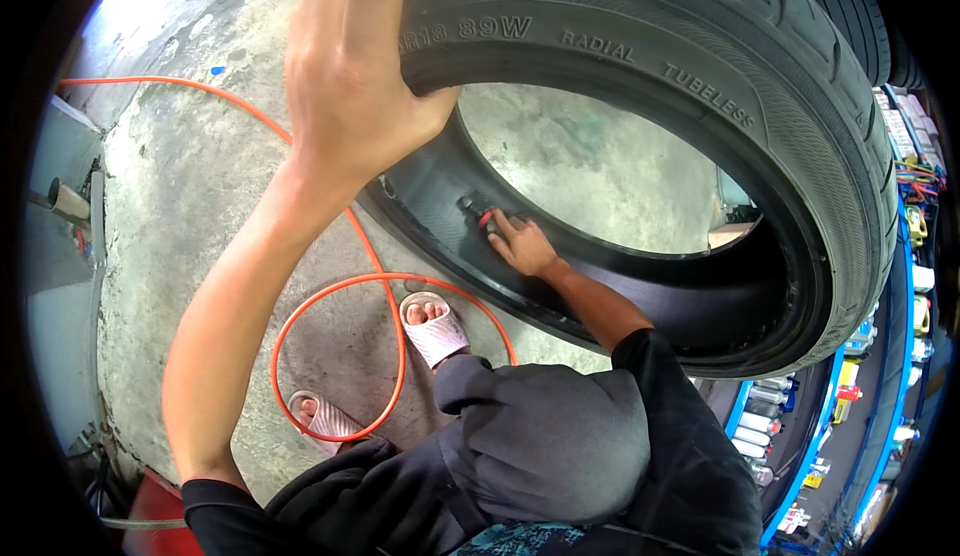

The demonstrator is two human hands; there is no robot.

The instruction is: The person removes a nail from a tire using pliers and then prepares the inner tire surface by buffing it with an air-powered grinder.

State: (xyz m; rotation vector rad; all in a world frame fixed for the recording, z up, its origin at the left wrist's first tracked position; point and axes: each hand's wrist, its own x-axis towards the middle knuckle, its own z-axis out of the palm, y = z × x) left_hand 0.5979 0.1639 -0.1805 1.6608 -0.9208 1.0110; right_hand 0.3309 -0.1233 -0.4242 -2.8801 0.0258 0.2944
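Observation:
A large black car tyre [655,51] without a wheel fills the upper right, tilted so that its inside faces me. My left hand [350,76] grips its left side, the thumb at the inner edge and the fingertips cut off by the top of the view. Inside the tyre, my right hand [524,245] reaches to the inner lining. Its thumb and fingers are closed at a small red thing [486,218], too small to name. A darker, roundish patch [468,202] shows on the lining just beyond it.
An orange hose [277,356] runs over the concrete floor [160,256] and loops round my feet in light sandals [437,334]. Blue-edged shelves [820,426] with bottles and cans stand at right. Another tyre [845,11] is behind. A red object [160,516] lies at lower left.

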